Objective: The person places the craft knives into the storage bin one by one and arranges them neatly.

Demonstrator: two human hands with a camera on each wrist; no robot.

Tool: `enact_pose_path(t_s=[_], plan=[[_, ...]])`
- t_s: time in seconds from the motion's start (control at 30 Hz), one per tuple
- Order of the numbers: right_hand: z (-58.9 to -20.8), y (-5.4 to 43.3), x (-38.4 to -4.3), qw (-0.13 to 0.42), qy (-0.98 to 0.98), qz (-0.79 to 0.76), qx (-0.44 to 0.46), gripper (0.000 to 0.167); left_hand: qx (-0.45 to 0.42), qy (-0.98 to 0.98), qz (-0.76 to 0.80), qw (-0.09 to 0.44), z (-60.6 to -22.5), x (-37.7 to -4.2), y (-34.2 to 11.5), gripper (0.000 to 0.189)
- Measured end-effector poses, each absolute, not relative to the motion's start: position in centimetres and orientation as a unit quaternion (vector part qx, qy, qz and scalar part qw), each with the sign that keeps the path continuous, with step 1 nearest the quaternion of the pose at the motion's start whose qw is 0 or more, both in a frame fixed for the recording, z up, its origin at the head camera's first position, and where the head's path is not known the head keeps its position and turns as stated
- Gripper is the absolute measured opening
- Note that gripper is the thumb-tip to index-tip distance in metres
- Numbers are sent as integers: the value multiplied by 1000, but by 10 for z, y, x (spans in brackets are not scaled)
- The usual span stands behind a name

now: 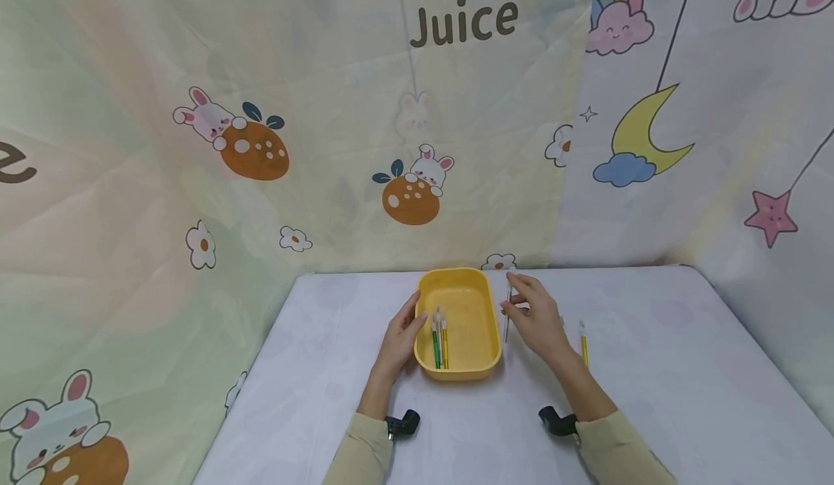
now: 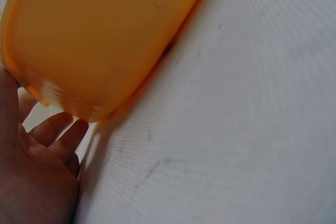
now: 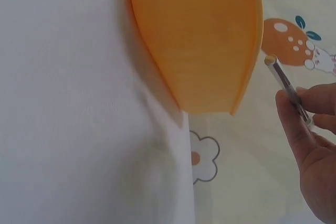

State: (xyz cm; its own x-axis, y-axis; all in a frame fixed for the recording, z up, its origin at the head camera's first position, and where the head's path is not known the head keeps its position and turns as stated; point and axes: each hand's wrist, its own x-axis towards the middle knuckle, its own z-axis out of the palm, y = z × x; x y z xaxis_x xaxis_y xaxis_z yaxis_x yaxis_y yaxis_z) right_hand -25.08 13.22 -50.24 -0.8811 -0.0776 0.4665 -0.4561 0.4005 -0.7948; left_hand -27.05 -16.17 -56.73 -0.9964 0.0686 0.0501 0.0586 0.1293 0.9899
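My left hand point(image 1: 399, 339) holds the left side of a yellow plastic tray point(image 1: 457, 374), its thumb at the rim. In the left wrist view, fingers point(image 2: 71, 135) meet the tray's outer wall. A green pencil point(image 1: 436, 347), a yellow pencil point(image 1: 445, 347) and a paler, slim one between them lie inside at the left, pointed ends away from me. Just beyond the tray's right side, my right hand point(image 1: 536, 318) pinches a slim silver pencil point(image 3: 283, 81) between thumb and fingers. In the head view it hangs nearly upright, apart from the tray.
Another yellow pencil point(image 1: 584, 347) with a whitish tip lies on the white tabletop point(image 1: 664, 398), right of my right forearm, which partly hides its near end. Printed cloth point(image 1: 339, 145) with rabbits and oranges stands behind the table's back edge. A black wrist camera point(image 1: 558, 422) sits on each wrist.
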Motion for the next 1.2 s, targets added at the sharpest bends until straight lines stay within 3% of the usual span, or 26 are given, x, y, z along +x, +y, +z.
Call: enact_pose_path(t_s=[0.33,1.2], plan=[[-497,112,-253,193,-834,485,178,61,46,752,657,5,-567,-270,-162,53],[-494,62,-255,132,-843,487,186,60,51,757,652,6,-568,-270,-163,53]])
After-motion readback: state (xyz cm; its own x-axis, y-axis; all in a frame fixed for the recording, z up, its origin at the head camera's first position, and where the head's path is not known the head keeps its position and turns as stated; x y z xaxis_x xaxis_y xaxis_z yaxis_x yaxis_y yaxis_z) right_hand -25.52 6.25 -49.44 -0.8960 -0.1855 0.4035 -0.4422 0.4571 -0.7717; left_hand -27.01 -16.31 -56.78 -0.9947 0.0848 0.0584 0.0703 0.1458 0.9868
